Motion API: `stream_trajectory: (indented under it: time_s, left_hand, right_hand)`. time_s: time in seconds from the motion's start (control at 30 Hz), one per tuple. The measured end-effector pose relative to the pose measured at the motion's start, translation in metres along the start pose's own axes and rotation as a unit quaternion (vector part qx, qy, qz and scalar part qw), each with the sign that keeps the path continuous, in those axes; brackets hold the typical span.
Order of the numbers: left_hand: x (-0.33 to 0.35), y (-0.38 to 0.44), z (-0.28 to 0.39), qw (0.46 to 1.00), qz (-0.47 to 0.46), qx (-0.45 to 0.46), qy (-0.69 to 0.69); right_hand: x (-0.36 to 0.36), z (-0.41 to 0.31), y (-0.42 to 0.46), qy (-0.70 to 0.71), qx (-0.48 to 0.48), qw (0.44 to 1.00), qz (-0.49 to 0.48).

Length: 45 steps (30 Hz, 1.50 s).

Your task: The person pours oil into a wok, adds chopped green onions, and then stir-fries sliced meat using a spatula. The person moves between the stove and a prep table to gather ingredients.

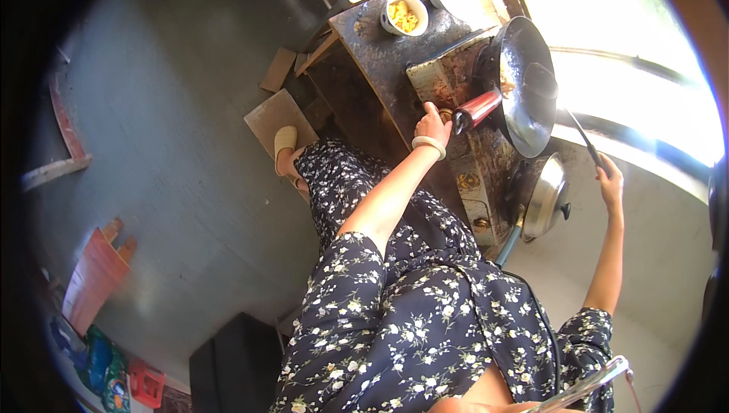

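My left hand (pixel 433 126), with a pale bangle at the wrist, is at the front of a worn gas stove (pixel 428 78). Its fingers are around a brass-coloured stove knob (pixel 445 114), just below the wok's red handle (pixel 478 110). The dark metal wok (pixel 523 122) sits on the burner, with a little food (pixel 506 86) on its near side. On the far right, my right hand (pixel 610 180) grips the dark handle of a cooking spatula (pixel 583 135). The spatula's shaft runs toward the wok, and its broad end appears to be inside.
Beside the wok stands a lidded steel pan (pixel 544 199) with its blue-grey handle (pixel 508 247) pointing toward me. A bowl of yellow food (pixel 404 14) rests on the dark worktop (pixel 373 43). A bright window (pixel 626 71) lies behind the stove.
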<state>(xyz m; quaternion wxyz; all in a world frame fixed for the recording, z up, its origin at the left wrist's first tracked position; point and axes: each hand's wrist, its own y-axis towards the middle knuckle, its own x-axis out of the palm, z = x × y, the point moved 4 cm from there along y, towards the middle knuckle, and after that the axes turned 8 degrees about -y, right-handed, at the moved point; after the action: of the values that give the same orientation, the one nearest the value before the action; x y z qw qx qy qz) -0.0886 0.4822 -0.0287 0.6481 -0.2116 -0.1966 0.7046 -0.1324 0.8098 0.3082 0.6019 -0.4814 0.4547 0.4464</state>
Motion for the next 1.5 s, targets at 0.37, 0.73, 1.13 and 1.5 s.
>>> stream_trajectory:
  time_s: [0.37,0.73,1.13,1.5]
  left_hand:
    - [0.014,-0.016,-0.022,0.999,0.027,-0.012,-0.037]
    - [-0.009,-0.002,-0.014,0.997,0.06,0.029,-0.048]
    - [-0.23,0.011,-0.126,0.985,0.047,-0.138,-0.088]
    - [-0.329,-0.039,-0.133,0.932,0.095,-0.346,0.049]
  right_hand:
    - [0.036,0.029,-0.039,0.134,0.135,0.98,-0.055]
    - [0.009,-0.005,-0.036,-0.034,0.086,0.996,-0.012]
    - [-0.006,-0.091,-0.079,-0.19,-0.039,0.981,0.03]
    - [-0.041,-0.045,-0.058,-0.114,0.073,0.99,0.022]
